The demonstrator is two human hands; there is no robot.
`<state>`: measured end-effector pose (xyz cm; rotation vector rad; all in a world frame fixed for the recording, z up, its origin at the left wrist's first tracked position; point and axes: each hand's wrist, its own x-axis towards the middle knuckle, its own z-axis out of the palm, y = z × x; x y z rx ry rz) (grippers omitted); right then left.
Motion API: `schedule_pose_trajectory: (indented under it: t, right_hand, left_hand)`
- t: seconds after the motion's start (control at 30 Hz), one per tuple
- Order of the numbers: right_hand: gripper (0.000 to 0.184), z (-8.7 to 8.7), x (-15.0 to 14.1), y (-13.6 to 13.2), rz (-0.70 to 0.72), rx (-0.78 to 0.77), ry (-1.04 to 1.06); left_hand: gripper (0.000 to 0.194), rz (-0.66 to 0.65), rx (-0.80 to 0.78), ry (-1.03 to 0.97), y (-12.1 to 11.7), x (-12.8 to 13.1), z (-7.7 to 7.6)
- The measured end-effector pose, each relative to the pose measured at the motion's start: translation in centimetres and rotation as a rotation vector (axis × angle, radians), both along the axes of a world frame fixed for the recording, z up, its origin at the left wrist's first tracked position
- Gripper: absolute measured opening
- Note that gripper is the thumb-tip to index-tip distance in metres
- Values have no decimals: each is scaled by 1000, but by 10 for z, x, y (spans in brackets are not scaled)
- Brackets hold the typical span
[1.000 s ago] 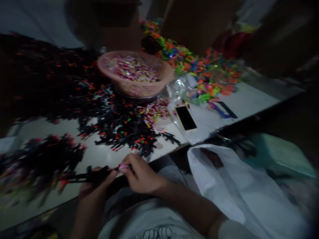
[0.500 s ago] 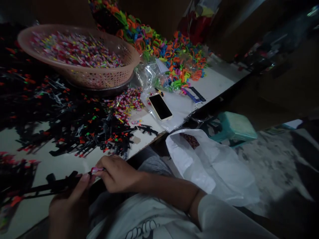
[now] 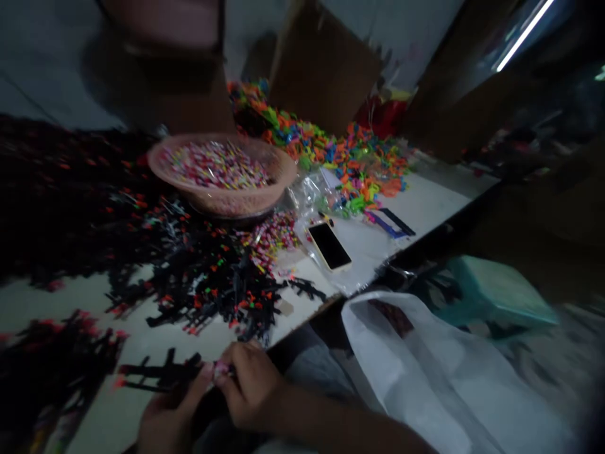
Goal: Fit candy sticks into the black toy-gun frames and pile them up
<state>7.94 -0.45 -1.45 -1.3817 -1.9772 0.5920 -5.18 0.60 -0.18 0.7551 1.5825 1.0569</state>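
Note:
In the head view my left hand (image 3: 174, 413) is closed around a black toy gun (image 3: 167, 371) with an orange tip pointing left. My right hand (image 3: 250, 378) pinches a small pink-wrapped candy (image 3: 221, 371) against the rear end of that gun. The fingers of both hands nearly meet there, so they partly hide the join. Beyond my hands lies a heap of black toy guns (image 3: 203, 284) with orange and green bits. At lower left is a second pile of toy guns (image 3: 51, 359) with reddish ends.
A pink basket (image 3: 222, 198) full of wrapped candies stands at the back, with loose candies (image 3: 276, 236) beside it. A phone (image 3: 329, 246) lies on clear plastic. Further back are colourful plastic pieces (image 3: 331, 151). Off the table edge are a white sack (image 3: 425, 359) and a green stool (image 3: 505, 290).
The whole view has tilted upward and shifted left, showing more of the wall and boxes. Both hands still hold the toy gun and the candy together.

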Motion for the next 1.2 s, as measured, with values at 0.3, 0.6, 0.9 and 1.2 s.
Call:
schedule_pose_trajectory:
  t: [0.3, 0.6, 0.9, 1.2]
  right_hand:
    - [24, 6, 6, 10, 11, 118, -111]
    - [12, 11, 8, 9, 114, 65, 124]
    - [24, 4, 109, 61, -477, 29, -343]
    - [18, -16, 119, 100, -515, -40, -417]
  left_hand:
    - [37, 103, -66, -207, -3, 14, -1]
    - [50, 56, 21, -356, -14, 15, 4]
    - [39, -122, 216, 994, 31, -116, 36]
    - [50, -157, 189, 1518, 35, -93, 24]
